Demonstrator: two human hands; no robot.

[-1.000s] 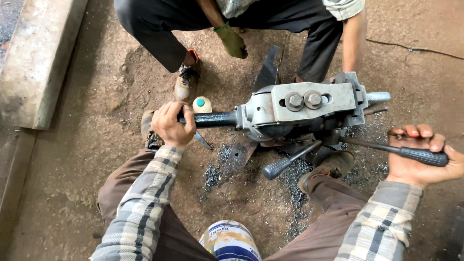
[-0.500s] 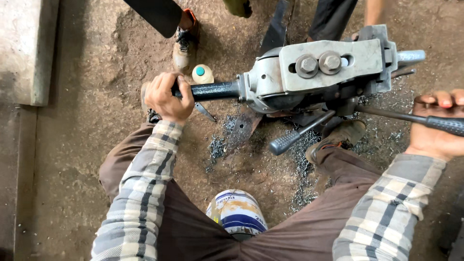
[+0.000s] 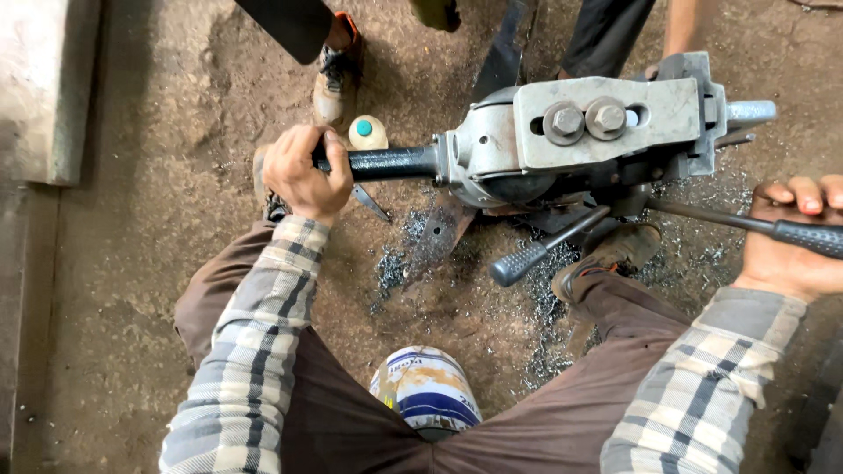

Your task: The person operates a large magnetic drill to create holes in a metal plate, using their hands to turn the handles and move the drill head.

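Observation:
A grey metal machine (image 3: pixel 597 132) with two large bolts on top stands on the dirt floor. My left hand (image 3: pixel 300 172) grips its dark round side handle (image 3: pixel 391 163). My right hand (image 3: pixel 790 241) is closed around a long lever with a knurled black grip (image 3: pixel 812 237) at the right edge. A second knurled lever (image 3: pixel 527 259) sticks out below the machine, untouched. A dark flat metal strip (image 3: pixel 443 237) lies under the machine among metal shavings (image 3: pixel 395 268).
Another person squats behind the machine; a shoe (image 3: pixel 334 83) and dark trouser legs (image 3: pixel 606 35) show. A small bottle with a green cap (image 3: pixel 367 132) stands near my left hand. A blue-and-white tin (image 3: pixel 426 391) sits between my knees. A concrete block (image 3: pixel 53 88) lies left.
The view has closed in on the machine and tilted down; the other person's gloved hand has left the frame. Both my hands keep their grips.

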